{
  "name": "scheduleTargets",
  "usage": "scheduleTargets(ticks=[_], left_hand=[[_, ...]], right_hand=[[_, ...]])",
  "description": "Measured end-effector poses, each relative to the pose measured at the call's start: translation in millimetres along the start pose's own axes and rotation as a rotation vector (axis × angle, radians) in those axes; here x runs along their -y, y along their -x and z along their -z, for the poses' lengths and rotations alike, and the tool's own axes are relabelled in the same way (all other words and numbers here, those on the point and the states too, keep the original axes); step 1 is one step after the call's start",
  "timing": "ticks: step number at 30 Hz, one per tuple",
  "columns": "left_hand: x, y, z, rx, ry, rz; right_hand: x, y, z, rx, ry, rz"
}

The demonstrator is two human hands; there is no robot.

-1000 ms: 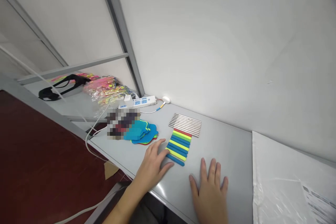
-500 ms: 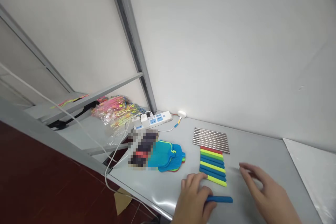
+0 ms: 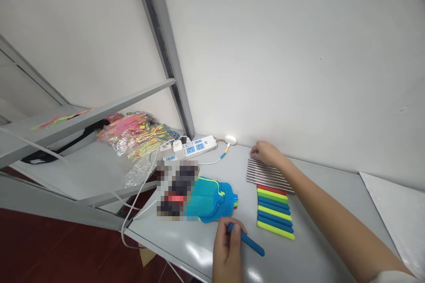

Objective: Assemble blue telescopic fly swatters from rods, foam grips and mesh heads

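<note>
My left hand (image 3: 227, 247) is closed round one end of a blue stick (image 3: 248, 241), lifting it just above the grey table (image 3: 318, 247) near the front edge. To its right lies a row of coloured sticks (image 3: 274, 211): red, green, blue and yellow. My right hand (image 3: 266, 153) reaches across to the far end of a row of metal rods (image 3: 267, 174) by the wall, its fingers curled down onto them. I cannot make out whether it grips one.
A stack of blue mesh paddles (image 3: 214, 199) lies left of the sticks, beside a blurred dark object (image 3: 176, 190). A white power strip (image 3: 188, 147) with cables sits by the wall. A bag of bright plastic pieces (image 3: 133, 130) lies on a lower shelf. A white sheet (image 3: 398, 212) covers the table's right end.
My left hand has picked up the blue stick and turned it aslant. My right hand has moved from beside the coloured sticks up to the metal rods.
</note>
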State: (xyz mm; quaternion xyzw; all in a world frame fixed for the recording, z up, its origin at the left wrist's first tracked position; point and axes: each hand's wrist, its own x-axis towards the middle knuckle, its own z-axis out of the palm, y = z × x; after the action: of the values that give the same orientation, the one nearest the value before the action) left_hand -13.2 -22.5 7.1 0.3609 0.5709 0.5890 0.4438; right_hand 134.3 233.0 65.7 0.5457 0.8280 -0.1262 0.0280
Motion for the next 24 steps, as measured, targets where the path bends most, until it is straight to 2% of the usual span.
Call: scheduleTargets(ticks=[9, 13, 19, 24], left_hand=[[9.2, -0.8, -5.2, 0.005, 0.126, 0.022], [8.4, 0.3, -5.6, 0.008, 0.098, 0.059], [9.6, 6.8, -4.0, 0.169, 0.033, 0.058], [4.2, 15.9, -3.8, 0.303, -0.184, -0.017]], right_hand=[[-1.6, -5.1, 2.1, 0.113, 0.066, 0.111], [1.4, -10.5, 2.5, 0.146, 0.104, 0.112], [4.5, -14.0, -3.9, 0.100, 0.147, 0.090], [3.0, -11.4, -0.6, -0.017, 0.122, 0.033]])
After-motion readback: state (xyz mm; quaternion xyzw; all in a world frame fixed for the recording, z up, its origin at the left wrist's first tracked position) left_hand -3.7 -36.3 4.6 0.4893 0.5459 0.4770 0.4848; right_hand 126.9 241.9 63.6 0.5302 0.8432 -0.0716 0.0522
